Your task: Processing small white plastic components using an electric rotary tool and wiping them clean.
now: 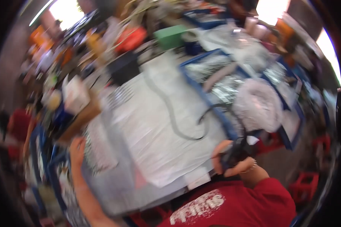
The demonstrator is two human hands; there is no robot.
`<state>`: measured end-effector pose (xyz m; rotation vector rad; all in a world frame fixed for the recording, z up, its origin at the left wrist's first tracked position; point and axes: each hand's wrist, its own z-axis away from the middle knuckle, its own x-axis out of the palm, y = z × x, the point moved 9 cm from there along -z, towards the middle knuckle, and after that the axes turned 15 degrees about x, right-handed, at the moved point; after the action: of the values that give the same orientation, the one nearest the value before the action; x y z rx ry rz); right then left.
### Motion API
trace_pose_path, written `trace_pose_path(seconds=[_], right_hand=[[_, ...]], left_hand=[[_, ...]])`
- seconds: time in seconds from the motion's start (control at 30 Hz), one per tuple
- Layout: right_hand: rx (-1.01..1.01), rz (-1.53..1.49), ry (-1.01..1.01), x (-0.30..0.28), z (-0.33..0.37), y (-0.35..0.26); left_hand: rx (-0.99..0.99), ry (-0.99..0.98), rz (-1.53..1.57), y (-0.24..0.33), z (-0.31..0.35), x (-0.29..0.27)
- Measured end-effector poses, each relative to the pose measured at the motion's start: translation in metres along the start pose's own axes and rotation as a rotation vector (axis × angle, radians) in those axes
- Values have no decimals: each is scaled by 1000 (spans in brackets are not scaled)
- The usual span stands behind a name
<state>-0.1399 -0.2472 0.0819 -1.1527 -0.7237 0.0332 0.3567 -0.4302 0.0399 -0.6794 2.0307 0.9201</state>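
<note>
Everything is smeared by motion. My right hand (pixel 235 160) is at the near right edge of the table, fingers wrapped round a dark object (pixel 231 152) whose kind is blurred. A black cord (pixel 241 123) runs from beside that hand onto the table. My left hand (pixel 77 148) is at the table's left side, beside a flat pale, pinkish pack (pixel 100 145) and just below a cardboard box (pixel 81 119). Its fingers look bent, but blur hides whether anything is in them. Between the hands lies a large white sheet (pixel 155 140) on the grey tabletop.
Blue trays (pixel 201 85) with shiny silvery packs stand at the right, a clear plastic bag (pixel 258 106) among them. Farther back are a green box (pixel 170 37), a dark box (pixel 124 68) and a red-orange bundle (pixel 132 38). A red stool (pixel 305 185) stands at the lower right.
</note>
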Motion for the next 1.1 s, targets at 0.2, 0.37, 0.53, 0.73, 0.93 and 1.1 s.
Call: trace_pose_path(seconds=[0.2, 0.37, 0.53, 0.73, 0.93, 1.1], right_hand=[[-114, 4, -25, 0, 19, -14], [-162, 48, 53, 0, 31, -14], [-212, 27, 18, -1, 40, -16], [-201, 37, -19, 6, 46, -11], [-183, -7, -66, 18, 49, -5], [-184, 55, -76, 24, 59, -2]], left_hand=[[154, -45, 94, 155, -51, 26], [308, -228, 36, 232, -46, 69], [446, -307, 40, 310, -38, 78], [605, -22, 340, 404, -36, 16], [737, 425, 1097, 462, -25, -68], [630, 563, 1237, 490, -22, -97]])
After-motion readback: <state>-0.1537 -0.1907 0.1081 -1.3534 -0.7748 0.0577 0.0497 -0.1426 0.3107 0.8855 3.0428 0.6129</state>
